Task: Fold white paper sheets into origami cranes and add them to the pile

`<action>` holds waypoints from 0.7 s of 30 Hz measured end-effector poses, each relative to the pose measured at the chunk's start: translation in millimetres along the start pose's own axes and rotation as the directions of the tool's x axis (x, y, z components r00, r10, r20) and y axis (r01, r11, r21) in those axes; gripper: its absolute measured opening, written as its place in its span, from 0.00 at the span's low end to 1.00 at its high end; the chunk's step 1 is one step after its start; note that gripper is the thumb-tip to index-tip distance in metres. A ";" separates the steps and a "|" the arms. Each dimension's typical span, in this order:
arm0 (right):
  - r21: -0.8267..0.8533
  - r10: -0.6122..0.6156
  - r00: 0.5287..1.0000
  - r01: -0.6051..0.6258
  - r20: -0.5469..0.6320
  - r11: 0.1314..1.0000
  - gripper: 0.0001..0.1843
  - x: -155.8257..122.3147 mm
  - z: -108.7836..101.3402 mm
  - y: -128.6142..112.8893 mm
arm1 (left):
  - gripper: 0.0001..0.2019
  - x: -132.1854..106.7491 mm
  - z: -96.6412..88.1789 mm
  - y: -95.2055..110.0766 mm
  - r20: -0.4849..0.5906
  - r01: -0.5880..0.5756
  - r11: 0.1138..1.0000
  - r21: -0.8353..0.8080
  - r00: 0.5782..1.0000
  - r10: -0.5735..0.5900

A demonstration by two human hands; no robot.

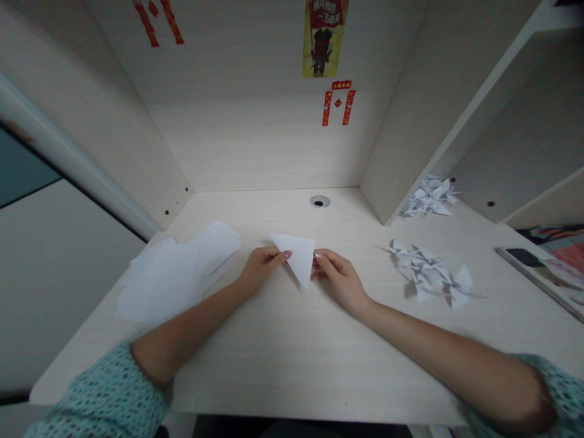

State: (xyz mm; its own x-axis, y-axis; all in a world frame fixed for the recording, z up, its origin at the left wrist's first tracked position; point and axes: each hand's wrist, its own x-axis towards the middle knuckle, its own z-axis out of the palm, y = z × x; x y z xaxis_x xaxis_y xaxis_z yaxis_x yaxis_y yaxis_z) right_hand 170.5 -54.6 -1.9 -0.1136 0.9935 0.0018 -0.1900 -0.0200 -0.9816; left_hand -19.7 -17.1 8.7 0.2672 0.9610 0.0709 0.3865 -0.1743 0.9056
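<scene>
L hand (262, 269) and R hand (341, 281) half closed, fingertips pinching opposite edges of white triangular folded paper (298, 258), grip even and steady, over middle of pale wood-grain desk (274, 365).

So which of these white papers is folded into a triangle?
The paper triangle pinched between the left hand and right hand; the loose sheets lie flat, and the paper cranes are bird shapes.

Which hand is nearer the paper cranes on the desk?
Right. The right hand sits left of the paper cranes; the left hand is farther, beyond the paper triangle.
</scene>
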 end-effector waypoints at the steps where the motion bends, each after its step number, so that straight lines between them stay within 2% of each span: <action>1: -0.013 -0.017 1.000 0.017 -0.018 1.000 0.19 1.6 -1.7 -0.6 | 0.19 0.0 -0.1 0.4 0.021 -0.001 1.000 0.009 1.000 0.001; 5: -0.095 -0.040 0.996 0.033 -0.079 0.995 0.18 6.8 -8.2 -3.4 | 0.19 0.6 -0.1 1.1 0.044 -0.015 0.999 0.040 0.999 0.013; 9: -0.138 -0.045 0.995 0.032 -0.093 0.990 0.17 5.8 -7.6 -6.6 | 0.19 1.3 0.4 0.9 0.025 -0.021 0.998 0.054 0.999 0.019; 12: -0.146 -0.041 0.994 0.026 -0.100 0.989 0.17 3.6 -4.2 -7.6 | 0.14 1.4 1.7 1.8 -0.027 -0.018 1.000 -0.005 0.999 0.017; 13: -0.152 -0.039 0.994 0.023 -0.102 0.988 0.17 3.1 -3.3 -7.3 | 0.17 1.3 2.4 2.2 -0.052 -0.005 0.999 -0.039 0.999 0.003; 16: -0.169 -0.053 0.994 0.036 -0.100 0.985 0.18 2.7 -1.9 -4.6 | 0.33 1.0 4.4 3.0 -0.102 0.027 0.991 -0.128 0.994 -0.040; 18: -0.177 -0.072 0.993 0.054 -0.095 0.983 0.17 3.0 -2.4 -1.8 | 0.36 0.7 5.0 3.0 -0.105 0.015 0.990 -0.138 0.994 -0.030; 21: -0.196 -0.086 0.993 0.068 -0.084 0.978 0.17 3.7 -4.0 2.2 | 0.34 -0.6 4.3 3.6 -0.087 -0.007 0.998 -0.067 0.996 0.001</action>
State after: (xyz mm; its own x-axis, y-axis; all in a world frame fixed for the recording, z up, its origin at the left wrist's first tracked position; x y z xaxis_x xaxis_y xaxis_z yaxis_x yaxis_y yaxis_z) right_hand 173.6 -50.5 -4.8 -0.0146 0.9974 0.0701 -0.0023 0.0701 -0.9975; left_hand -14.6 -19.2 10.2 0.1896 0.9759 0.1080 0.3243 -0.1661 0.9313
